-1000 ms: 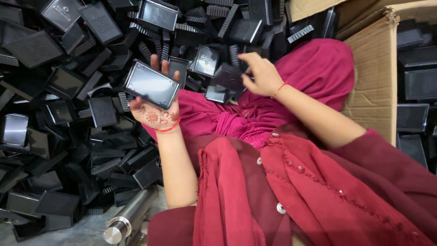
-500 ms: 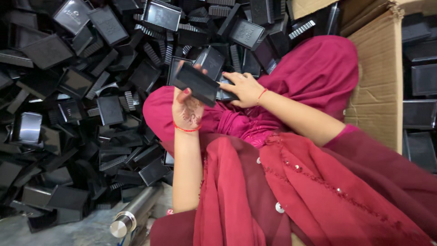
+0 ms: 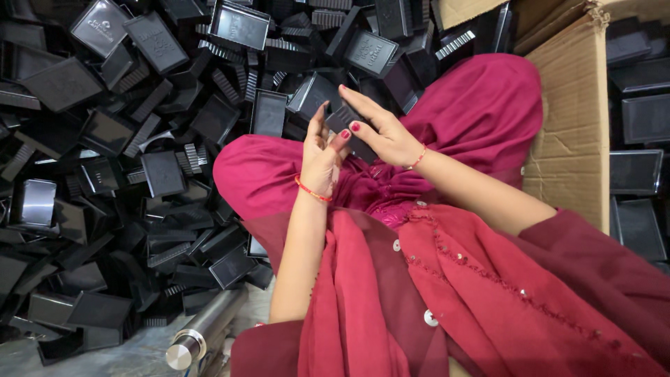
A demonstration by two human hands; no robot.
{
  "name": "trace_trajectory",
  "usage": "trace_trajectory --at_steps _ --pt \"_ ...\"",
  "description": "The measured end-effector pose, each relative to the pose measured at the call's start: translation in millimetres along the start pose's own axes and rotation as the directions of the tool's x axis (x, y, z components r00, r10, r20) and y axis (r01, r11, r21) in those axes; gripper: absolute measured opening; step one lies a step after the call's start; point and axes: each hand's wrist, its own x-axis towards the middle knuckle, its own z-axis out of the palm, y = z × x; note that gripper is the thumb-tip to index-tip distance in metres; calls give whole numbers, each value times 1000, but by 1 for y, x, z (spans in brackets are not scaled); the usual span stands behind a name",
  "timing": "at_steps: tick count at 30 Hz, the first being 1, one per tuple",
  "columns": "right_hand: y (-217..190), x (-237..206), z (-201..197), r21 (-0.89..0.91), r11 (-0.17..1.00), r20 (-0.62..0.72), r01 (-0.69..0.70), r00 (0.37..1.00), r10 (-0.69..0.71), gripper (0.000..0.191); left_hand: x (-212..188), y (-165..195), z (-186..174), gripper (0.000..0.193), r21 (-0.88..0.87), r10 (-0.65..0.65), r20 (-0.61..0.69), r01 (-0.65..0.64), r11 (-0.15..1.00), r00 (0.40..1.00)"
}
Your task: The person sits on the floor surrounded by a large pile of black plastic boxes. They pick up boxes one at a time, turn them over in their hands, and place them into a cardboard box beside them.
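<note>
Where the floor fills the left of the view, we see a heap of black plastic casings (image 3: pixel 105 139), flat rectangular shells with smooth glossy faces and ribbed, finned edges, lying tilted at all angles. Low at the left edge of our lap a polished steel cylinder (image 3: pixel 202 331) lies with its round end cap towards us. Our left hand (image 3: pixel 321 157) is raised edge-on above the knee, a thin red thread at the wrist, its fingers (image 3: pixel 317 122) straight and pressed together against the near side of one black ribbed casing (image 3: pixel 345 126). That casing sits between both hands, above our magenta cloth-covered knee (image 3: pixel 481 105) and just in front of the heap. Our right hand (image 3: pixel 384 136) meets it from the other side, fingers (image 3: pixel 359 101) long and slightly spread over its top, thumb beneath, pinching it. A crimson sequinned garment (image 3: pixel 488 293) with soft folds drapes our lap. Further right stands a brown corrugated cardboard box (image 3: pixel 572 132), more casings beyond it.
</note>
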Motion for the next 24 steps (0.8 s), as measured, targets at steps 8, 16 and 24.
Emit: trace_trajectory --at_steps 8,16,24 --pt "-8 1 -2 373 878 72 -301 952 296 53 -5 3 5 71 26 -2 -14 3 1000 1000" --pt "-51 4 -9 89 994 145 -59 988 46 81 -9 7 7 71 4 65 -53 -64 998 997" --pt "-71 -34 19 30 988 100 -152 984 149 62 -29 3 -22 58 762 620 129 -478 437 774"
